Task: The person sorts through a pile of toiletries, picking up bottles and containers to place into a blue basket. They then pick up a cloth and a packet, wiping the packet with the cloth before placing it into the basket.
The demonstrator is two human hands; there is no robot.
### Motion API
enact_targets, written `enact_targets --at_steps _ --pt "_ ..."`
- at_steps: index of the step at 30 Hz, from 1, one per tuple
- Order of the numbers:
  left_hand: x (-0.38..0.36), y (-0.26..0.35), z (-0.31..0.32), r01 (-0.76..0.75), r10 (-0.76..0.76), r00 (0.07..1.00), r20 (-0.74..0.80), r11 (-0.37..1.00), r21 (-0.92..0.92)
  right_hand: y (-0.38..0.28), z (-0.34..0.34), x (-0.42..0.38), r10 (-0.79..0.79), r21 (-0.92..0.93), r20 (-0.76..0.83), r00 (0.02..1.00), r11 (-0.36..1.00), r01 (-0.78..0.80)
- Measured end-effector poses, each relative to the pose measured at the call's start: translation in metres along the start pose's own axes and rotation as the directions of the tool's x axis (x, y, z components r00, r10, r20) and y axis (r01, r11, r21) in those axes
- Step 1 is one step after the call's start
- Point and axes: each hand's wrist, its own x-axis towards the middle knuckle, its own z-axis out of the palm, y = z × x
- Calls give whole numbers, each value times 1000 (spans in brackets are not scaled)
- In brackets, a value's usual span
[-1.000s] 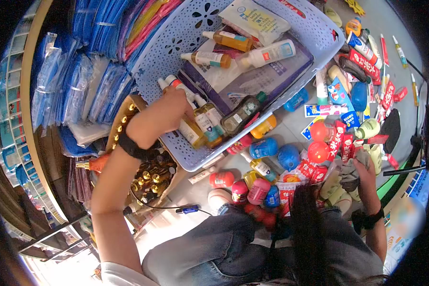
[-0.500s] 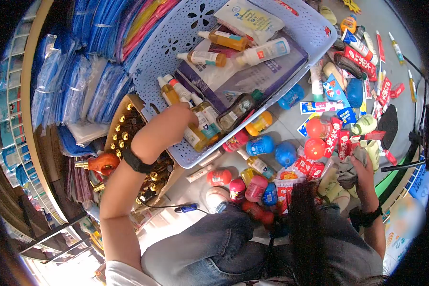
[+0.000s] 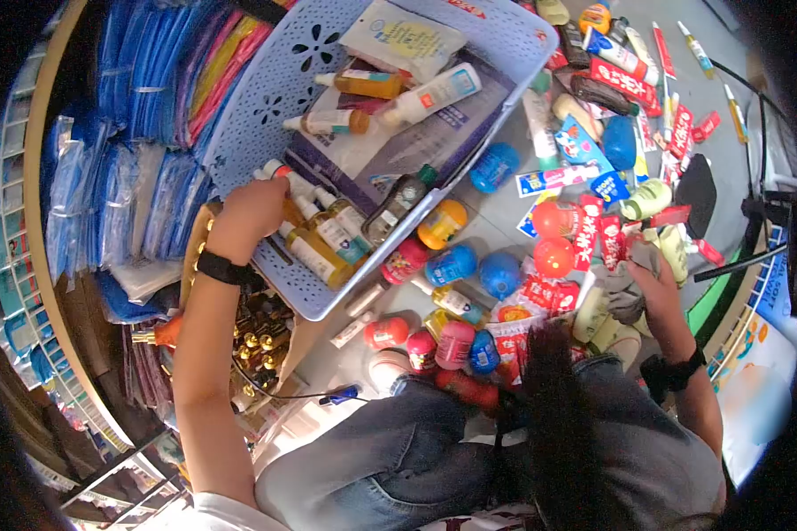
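Note:
Inside the blue plastic basket (image 3: 211, 168), my left hand (image 3: 250, 211) is closed around a bottle of amber liquid near the left wall; the hand covers most of that bottle. Beside it lie an amber bottle with a white cap (image 3: 317, 257), similar labelled bottles and a dark bottle with a green cap (image 3: 397, 208). My right hand (image 3: 655, 285) grips a crumpled grey cloth item (image 3: 624, 292) above the pile on the floor. Pale green bottles (image 3: 613, 338) and red packets (image 3: 611, 241) lie around it.
Stacks of blue plastic-wrapped packs (image 3: 124, 195) stand on the left. An open carton of gold-topped bottles (image 3: 261, 341) sits below the basket. Round blue (image 3: 500, 274) and red containers (image 3: 456, 345) crowd the floor near my knees. A black cable (image 3: 753, 97) runs at the right.
My left hand has moved off the amber bottle at the basket's near side to another by the left wall. The whole view has shifted, while my right hand keeps the grey cloth item.

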Motion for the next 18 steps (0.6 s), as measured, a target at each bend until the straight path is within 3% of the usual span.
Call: enact_targets --at_steps 2,5,9,14,17,18 --pt "0 16 -13 41 -44 999 13 984 173 1 -2 0 -10 2 27 1000 1000 10" --pt "3 13 -13 -3 -2 1000 21 974 225 4 -8 2 12 -63 30 999 998 -11" --pt "-44 67 -60 98 -66 936 -345 992 77 11 -16 13 -100 -243 46 994 964 108" --pt "-89 145 -90 -41 38 991 -130 999 -20 -2 -8 25 -159 -292 164 974 935 202" --pt "-101 175 -79 -195 192 981 -35 972 -128 -21 -6 33 -248 -634 272 930 680 367" --pt "-101 182 -70 -260 259 965 -24 950 -173 -32 -2 31 -314 -654 310 897 614 442"
